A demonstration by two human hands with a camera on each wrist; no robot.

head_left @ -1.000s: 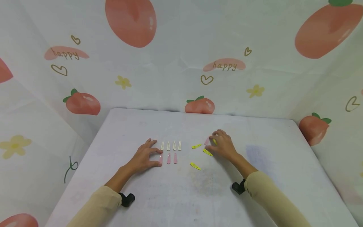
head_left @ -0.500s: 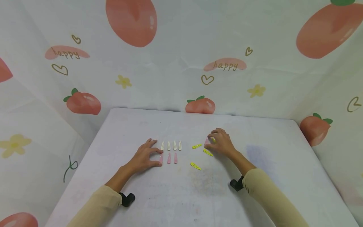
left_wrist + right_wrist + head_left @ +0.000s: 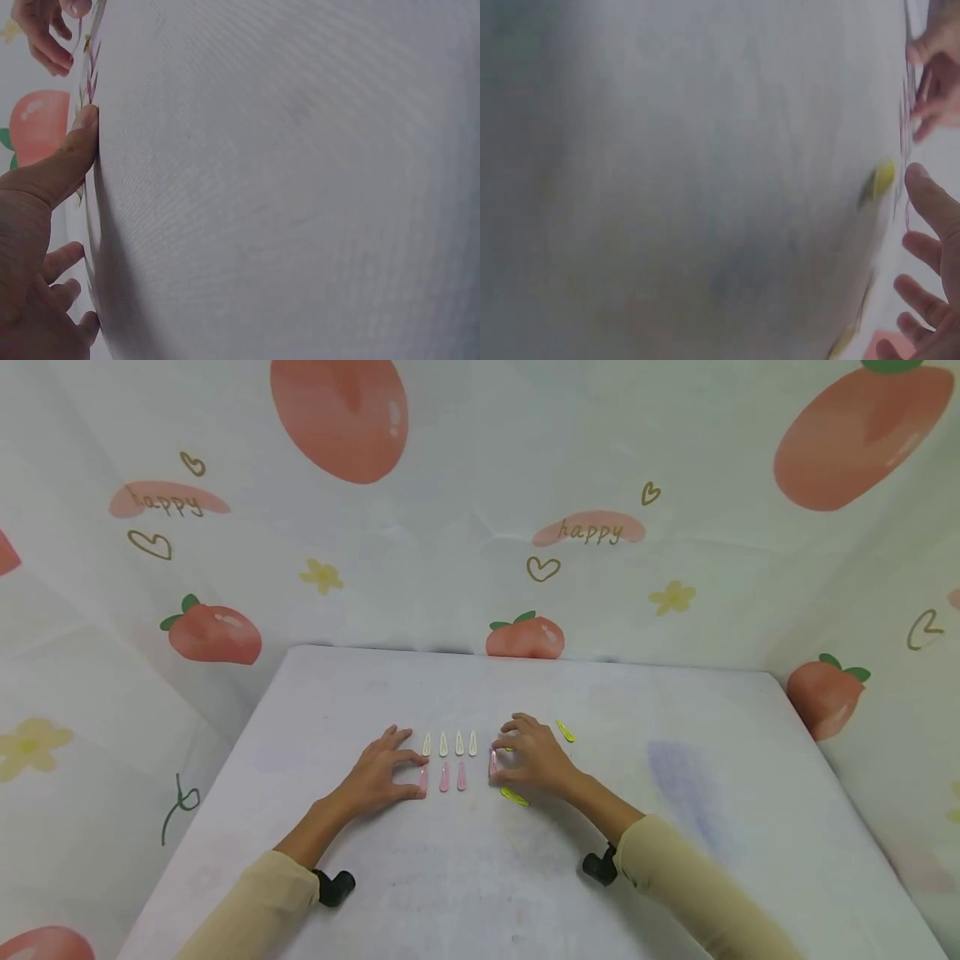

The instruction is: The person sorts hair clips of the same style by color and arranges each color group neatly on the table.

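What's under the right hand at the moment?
At the right hand's fingertips a pink hair clip shows, beside the row of pink clips. A yellow clip pokes out below the palm. Anything else beneath the palm is covered.

The person wore long pale tan sleeves on both arms, ending just short of the wrists. A small black camera unit sat strapped under each wrist. Both hands were bare, no rings.

A white table stands before what seems a peach-printed cloth backdrop.
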